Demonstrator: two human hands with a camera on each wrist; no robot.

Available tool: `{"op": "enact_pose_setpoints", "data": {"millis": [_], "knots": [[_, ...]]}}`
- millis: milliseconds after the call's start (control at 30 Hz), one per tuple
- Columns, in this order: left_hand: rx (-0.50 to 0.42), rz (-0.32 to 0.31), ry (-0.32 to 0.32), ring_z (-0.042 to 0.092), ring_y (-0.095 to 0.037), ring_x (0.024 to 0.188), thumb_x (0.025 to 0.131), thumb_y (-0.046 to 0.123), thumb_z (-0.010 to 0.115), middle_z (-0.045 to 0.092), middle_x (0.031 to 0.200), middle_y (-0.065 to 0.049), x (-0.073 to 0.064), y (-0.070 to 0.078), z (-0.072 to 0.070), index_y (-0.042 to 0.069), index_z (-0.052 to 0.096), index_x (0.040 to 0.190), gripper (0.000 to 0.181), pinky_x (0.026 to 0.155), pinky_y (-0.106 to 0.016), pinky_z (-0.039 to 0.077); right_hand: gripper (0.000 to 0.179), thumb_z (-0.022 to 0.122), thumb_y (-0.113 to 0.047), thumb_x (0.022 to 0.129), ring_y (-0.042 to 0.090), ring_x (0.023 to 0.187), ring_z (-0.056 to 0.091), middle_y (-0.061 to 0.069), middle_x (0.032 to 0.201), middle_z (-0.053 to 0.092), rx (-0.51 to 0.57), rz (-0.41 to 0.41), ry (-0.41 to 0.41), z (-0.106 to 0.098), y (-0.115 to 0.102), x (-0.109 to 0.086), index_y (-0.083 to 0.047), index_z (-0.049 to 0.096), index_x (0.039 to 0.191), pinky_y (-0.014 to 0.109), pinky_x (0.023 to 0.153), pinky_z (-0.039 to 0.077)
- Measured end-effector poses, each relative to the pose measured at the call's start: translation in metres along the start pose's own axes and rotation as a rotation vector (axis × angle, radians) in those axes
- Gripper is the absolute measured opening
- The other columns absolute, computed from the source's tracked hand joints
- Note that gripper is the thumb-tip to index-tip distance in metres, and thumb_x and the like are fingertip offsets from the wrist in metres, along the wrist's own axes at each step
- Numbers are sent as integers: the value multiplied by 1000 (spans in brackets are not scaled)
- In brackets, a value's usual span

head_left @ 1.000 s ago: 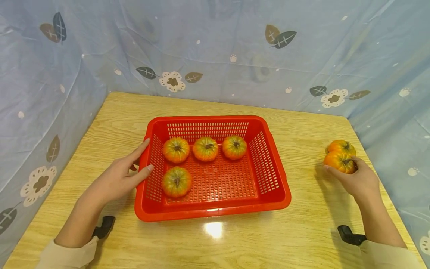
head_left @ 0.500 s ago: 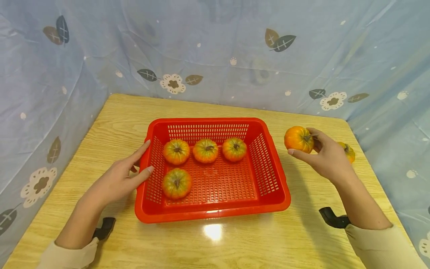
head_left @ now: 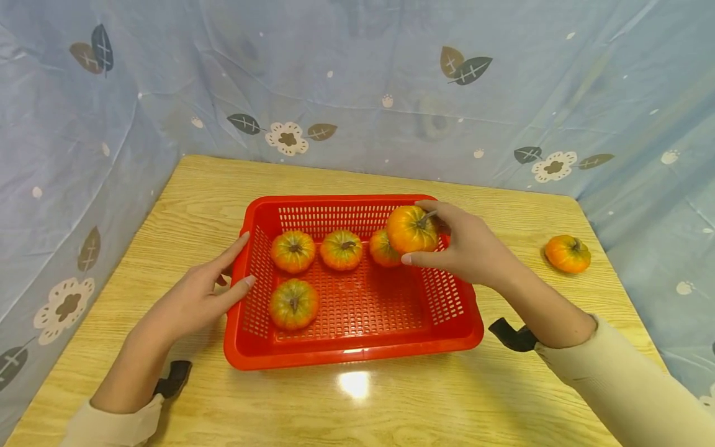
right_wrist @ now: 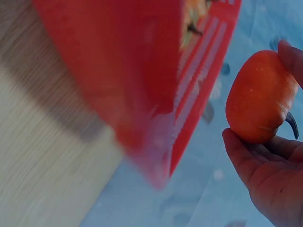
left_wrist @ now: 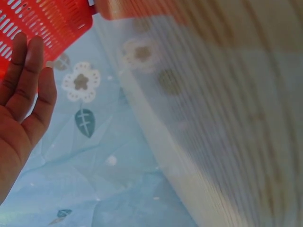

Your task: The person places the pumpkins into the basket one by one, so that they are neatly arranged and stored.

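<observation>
My right hand [head_left: 466, 248] pinches a small orange pumpkin [head_left: 412, 230] by its sides, stem toward the palm. The held pumpkin [right_wrist: 260, 97] hangs over the right part of a red plastic basket [head_left: 357, 356], partly hiding one of the pumpkins inside. A row of pumpkins lies along the basket's back, and one more pumpkin [head_left: 294, 304] sits at front left. At the basket's left rim rests my left hand [head_left: 195, 298], with thumb and forefinger tips on the edge. The left wrist view shows this hand's fingers [left_wrist: 31, 71] nearly straight, beside the slotted wall.
Another pumpkin [head_left: 568, 253] lies on the wooden table [head_left: 357, 422] to the right of the basket. Blue floral cloth [head_left: 357, 93] hangs behind the table and at both sides. Black wrist mounts [head_left: 173, 379] stick out by each sleeve.
My right hand has lifted a pumpkin from the pair at the right and carried it left, over the basket. The other of that pair stays put. My left hand has not moved.
</observation>
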State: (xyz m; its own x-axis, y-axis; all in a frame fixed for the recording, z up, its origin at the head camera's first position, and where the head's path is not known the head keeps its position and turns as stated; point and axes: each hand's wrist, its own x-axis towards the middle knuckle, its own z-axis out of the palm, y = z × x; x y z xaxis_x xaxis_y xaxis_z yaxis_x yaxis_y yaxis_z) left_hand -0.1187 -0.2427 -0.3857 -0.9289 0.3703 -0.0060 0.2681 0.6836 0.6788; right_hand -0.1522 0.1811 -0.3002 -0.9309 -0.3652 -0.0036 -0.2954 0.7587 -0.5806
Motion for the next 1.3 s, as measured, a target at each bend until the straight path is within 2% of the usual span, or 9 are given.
{"op": "enact_pose_setpoints", "data": {"millis": [333, 567, 800, 1033, 1300], "knots": [[20, 20, 12, 65, -24, 99, 102, 38, 61, 67, 121, -14, 1, 0, 0, 17, 20, 164, 78, 81, -45, 53, 90, 92, -38, 75, 22, 120, 55, 4, 137, 57, -87, -137, -177, 25, -30, 19, -8, 49, 148, 41, 102, 46], [1, 4, -1, 67, -23, 98, 103, 39, 61, 66, 123, -16, 0, 0, -1, 18, 18, 164, 78, 81, -44, 54, 88, 92, -35, 76, 27, 131, 51, 9, 142, 56, -168, -239, -303, 48, -45, 31, -4, 50, 147, 41, 110, 40], [-8, 7, -5, 69, -24, 97, 103, 39, 61, 66, 123, -17, 0, 0, 0, 19, 16, 165, 79, 82, -47, 54, 90, 91, -34, 78, 27, 137, 46, 8, 151, 49, -235, -244, -435, 68, -50, 39, -6, 46, 151, 40, 113, 37], [-1, 21, 3, 68, -24, 98, 103, 38, 61, 66, 126, -17, 1, -1, 0, 19, 18, 164, 78, 81, -46, 54, 86, 91, -27, 78, 25, 138, 45, 6, 151, 49, -240, -279, -548, 81, -47, 45, -7, 49, 150, 38, 114, 34], [6, 19, 10, 67, -22, 97, 103, 38, 61, 64, 129, -18, 0, -1, 0, 20, 19, 164, 77, 79, -44, 54, 87, 93, -27, 75, 22, 137, 46, 3, 148, 52, -266, -299, -603, 97, -42, 48, -8, 50, 149, 36, 114, 33]]}}
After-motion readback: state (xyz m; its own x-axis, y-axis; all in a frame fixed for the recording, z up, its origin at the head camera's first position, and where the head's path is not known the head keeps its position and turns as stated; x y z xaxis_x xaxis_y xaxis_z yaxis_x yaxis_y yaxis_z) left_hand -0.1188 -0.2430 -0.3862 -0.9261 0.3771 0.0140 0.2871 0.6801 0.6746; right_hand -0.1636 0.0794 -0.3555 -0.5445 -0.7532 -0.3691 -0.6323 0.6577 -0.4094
